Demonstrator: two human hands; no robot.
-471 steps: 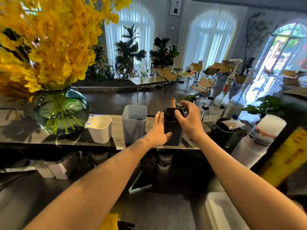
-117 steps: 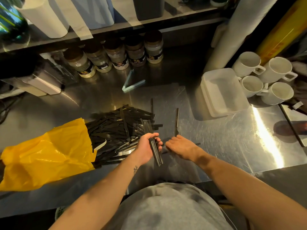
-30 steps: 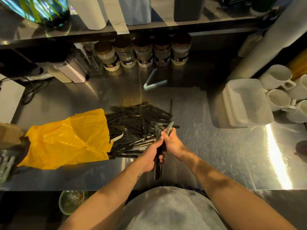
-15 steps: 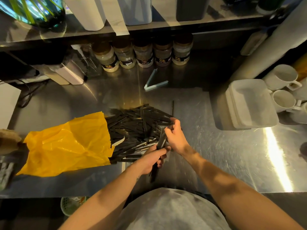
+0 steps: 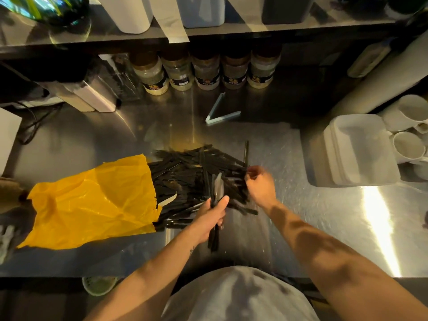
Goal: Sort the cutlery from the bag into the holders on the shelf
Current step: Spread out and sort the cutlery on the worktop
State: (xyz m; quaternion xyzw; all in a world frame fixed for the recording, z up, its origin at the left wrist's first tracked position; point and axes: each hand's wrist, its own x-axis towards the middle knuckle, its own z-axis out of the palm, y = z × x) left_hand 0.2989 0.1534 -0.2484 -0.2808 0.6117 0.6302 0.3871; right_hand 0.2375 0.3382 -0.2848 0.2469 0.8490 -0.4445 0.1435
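- Black plastic cutlery lay in a loose pile [image 5: 192, 172] that spilled from the mouth of the yellow bag [image 5: 92, 200] onto the steel counter [image 5: 324, 228].
- Left hand [image 5: 212, 218], just right of the bag's mouth, gripped a bundle [image 5: 216, 191] of long pieces. Its fingers were wrapped round the handles.
- Right hand [image 5: 259, 184] was further right of the bag, at the pile's outer edge, with fingers curled. It was blurred, so I could not tell whether it pinched a piece.
- Holders [image 5: 201, 10] stood on the shelf [image 5: 231, 34], above and beyond the bag. Their contents were out of view.
- Judgement: sorting was far from finished. Most cutlery lay unsorted beside the bag, and the bundle was not yet in a holder.
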